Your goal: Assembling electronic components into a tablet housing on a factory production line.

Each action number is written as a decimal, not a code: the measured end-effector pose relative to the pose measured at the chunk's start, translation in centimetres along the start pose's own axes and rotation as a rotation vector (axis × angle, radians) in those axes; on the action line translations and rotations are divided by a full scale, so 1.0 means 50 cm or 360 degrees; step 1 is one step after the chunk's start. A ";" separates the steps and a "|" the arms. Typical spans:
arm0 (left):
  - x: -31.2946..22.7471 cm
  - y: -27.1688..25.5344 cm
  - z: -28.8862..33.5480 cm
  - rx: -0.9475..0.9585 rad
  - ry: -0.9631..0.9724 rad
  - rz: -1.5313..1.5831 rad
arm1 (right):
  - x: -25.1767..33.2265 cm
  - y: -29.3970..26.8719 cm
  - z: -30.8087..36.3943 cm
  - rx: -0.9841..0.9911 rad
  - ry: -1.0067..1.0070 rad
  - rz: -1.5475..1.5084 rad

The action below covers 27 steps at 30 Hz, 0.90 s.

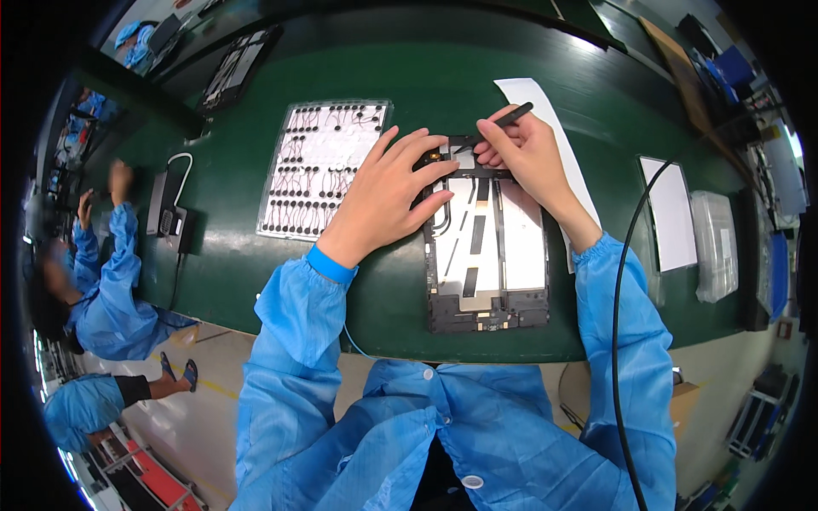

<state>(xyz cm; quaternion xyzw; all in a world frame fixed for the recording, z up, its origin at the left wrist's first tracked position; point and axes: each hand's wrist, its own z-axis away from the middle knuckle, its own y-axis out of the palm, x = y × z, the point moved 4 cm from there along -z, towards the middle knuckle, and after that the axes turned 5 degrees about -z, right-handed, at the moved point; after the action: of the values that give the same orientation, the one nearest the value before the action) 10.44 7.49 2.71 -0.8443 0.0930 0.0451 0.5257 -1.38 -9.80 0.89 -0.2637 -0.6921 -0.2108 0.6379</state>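
An opened tablet housing lies on the green bench in front of me. Its silvery inside carries black strips, and small boards line the near end. My left hand has its fingers spread, with the fingertips resting on the upper left part of the housing, and I see nothing held in it. My right hand grips black tweezers between thumb and fingers. Their thin end points down at the housing's far end, close to my left fingertips. What the tips touch is too small to tell.
Left of my hand stands a clear tray of small black round parts with thin wires. White paper lies behind my right hand. Clear plastic boxes sit at right, and a black cable hangs past my right arm. A co-worker sits at left.
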 end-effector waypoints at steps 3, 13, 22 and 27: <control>-0.012 -0.004 -0.008 0.0012 0.0030 -0.0032 | 0.007 -0.005 0.006 -0.0008 -0.0064 -0.0028; -0.033 0.002 -0.039 0.0008 0.0126 -0.0046 | 0.045 -0.210 0.068 0.0013 -0.0269 0.0078; -0.291 0.129 -0.102 0.0522 0.0607 0.0408 | -0.038 -0.379 0.242 0.0018 0.0244 0.0036; -0.306 0.136 -0.115 0.0689 0.0531 0.0349 | -0.021 -0.380 0.238 0.0117 0.0343 0.0090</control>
<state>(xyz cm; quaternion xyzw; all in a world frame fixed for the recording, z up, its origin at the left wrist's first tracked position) -6.03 1.08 1.96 -0.6931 0.2764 -0.0587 0.6631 -22.56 -17.10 -0.46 -0.2353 -0.6190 -0.1944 0.7236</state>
